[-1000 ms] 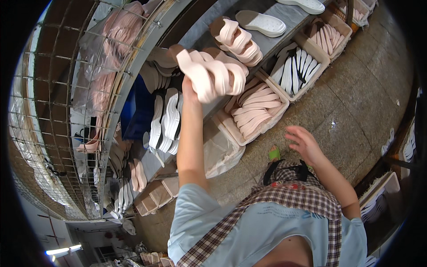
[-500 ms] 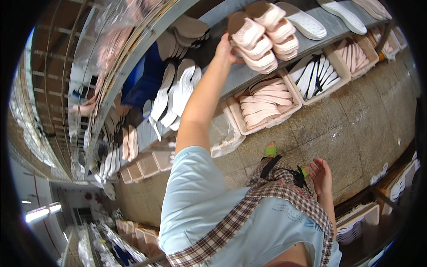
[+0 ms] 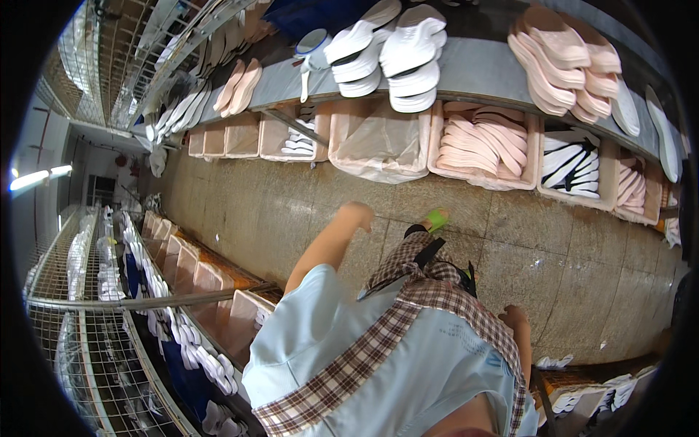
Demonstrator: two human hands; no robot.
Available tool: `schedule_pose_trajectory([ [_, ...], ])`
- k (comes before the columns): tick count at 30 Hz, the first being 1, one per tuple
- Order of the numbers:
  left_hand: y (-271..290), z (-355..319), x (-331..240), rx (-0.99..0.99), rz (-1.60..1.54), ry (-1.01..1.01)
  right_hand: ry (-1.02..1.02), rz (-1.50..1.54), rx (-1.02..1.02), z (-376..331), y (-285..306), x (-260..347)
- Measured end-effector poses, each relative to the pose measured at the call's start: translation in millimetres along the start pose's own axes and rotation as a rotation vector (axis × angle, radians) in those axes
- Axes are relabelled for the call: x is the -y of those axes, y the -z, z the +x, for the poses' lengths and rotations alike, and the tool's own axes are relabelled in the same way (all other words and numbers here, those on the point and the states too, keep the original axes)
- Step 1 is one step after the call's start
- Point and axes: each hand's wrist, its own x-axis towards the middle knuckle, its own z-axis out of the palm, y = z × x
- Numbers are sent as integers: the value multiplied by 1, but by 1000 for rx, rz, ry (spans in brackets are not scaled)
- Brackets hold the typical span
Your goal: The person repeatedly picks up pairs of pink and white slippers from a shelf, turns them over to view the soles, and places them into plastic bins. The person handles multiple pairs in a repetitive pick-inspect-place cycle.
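Two side-by-side stacks of pale-pink shoe soles (image 3: 561, 65), wavy-sided with darker tops, sit on the grey bench (image 3: 480, 65), reaching its front edge. A plastic-lined bin (image 3: 378, 166) stands under that edge. A broad strip of tiled floor (image 3: 277, 193) runs before the bench; over it the left hand (image 3: 354, 216) and right hand (image 3: 514, 317) hang apart, away from the bench; how curled their fingers are, I cannot tell.

A brown-checked apron (image 3: 437, 293) overlies a pale-blue shirt (image 3: 386, 371), with green footwear (image 3: 437, 218).
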Motion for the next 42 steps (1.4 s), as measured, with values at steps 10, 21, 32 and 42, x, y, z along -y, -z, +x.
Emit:
schedule_pose_trajectory([
  [10,91,-31,44,-666,-298,-574,-414,1200,-431,10,-32,48],
  [21,155,-85,140,-780,-48,-874,738,1212,-1235,4,350,326],
  [32,61,-47,203,-534,-343,-527,468,1582,-1199,102,660,359],
  [42,40,-28,213,-373,-313,-356,587,1806,-918,115,659,319],
])
